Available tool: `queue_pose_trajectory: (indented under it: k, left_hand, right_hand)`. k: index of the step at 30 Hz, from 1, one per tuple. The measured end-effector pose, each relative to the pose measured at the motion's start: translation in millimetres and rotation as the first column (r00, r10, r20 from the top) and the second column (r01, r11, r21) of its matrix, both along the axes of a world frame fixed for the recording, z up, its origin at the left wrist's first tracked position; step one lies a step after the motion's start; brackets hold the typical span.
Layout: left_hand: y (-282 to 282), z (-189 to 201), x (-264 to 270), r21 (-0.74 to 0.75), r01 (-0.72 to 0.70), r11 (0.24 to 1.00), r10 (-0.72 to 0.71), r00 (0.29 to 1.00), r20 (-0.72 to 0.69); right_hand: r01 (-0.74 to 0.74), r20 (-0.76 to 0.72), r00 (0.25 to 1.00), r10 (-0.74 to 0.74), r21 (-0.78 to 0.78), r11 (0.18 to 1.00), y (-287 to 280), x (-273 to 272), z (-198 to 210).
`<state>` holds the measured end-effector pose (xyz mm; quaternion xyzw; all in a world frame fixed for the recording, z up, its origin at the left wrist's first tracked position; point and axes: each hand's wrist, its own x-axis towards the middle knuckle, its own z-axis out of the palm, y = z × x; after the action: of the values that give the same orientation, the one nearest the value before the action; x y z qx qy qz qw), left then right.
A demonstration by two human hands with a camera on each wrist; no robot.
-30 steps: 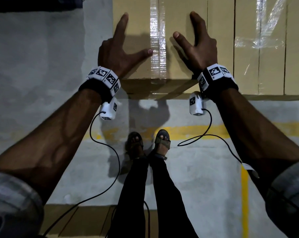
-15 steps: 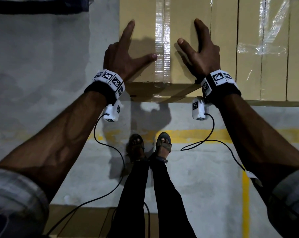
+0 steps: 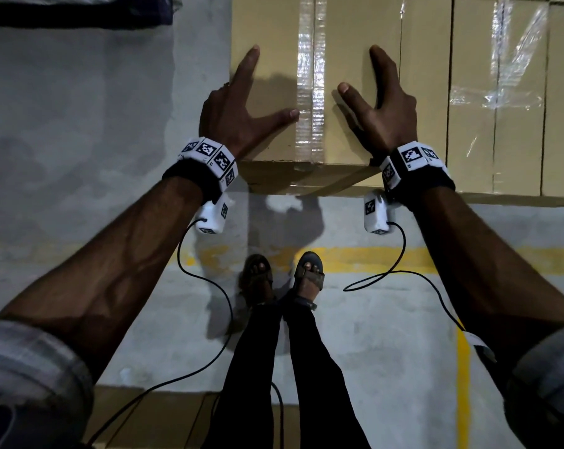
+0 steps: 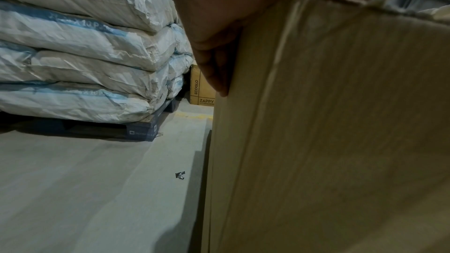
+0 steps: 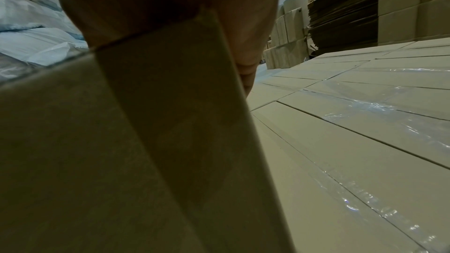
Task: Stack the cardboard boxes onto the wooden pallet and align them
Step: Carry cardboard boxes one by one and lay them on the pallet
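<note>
While fingers lie spread flat on the taped box (image 3: 345, 92), distant carton (image 4: 202, 86) reading ECOGLO, ZAPPY

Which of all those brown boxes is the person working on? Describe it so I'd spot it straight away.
Find the flat layer of cardboard boxes beyond the yellow floor line. Go to its left end: the end box, beside bare concrete. Unlike its neighbours, it has the left hand and the right hand spread flat either side of its tape seam.
</note>
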<state>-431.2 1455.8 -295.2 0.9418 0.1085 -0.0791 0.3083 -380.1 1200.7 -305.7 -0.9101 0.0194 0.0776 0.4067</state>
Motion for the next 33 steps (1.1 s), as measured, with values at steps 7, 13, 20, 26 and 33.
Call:
queue_pose_trajectory:
  k: [7,13,20,26,33]
  left_hand:
    - [-2.5,1.6,-1.6,0.014,0.021,1.000,-0.021,1.000,-0.005]
    - [-3.2,4.3,-2.6,0.017,0.013,1.000,-0.012,1.000,-0.020]
    - [3.3,-0.1,-7.4,-0.214,-0.109,0.971,0.112,0.994,-0.001]
    - [19.3,-38.9,-33.5,-0.698,-0.574,0.429,0.453,0.805,-0.384]
    - [-3.5,-109.1,-95.1,-0.573,-0.812,0.105,0.389,0.564,-0.728]
  right_hand:
    - [-0.004,-0.007,1.000,0.005,0.012,1.000,-1.5,-3.5,1.0]
    - [-0.017,-0.021,1.000,0.017,0.005,1.000,-1.4,-4.7,4.2]
    - [-0.033,-0.040,0.999,0.035,0.045,0.998,-8.5,-7.3,-0.2]
    - [0.218,-0.231,0.962,-0.143,0.343,0.914,-23.5,-29.7,-11.0]
    - [0.652,-0.551,0.748,-0.371,0.503,0.567,-28.4,-90.7,-67.6]
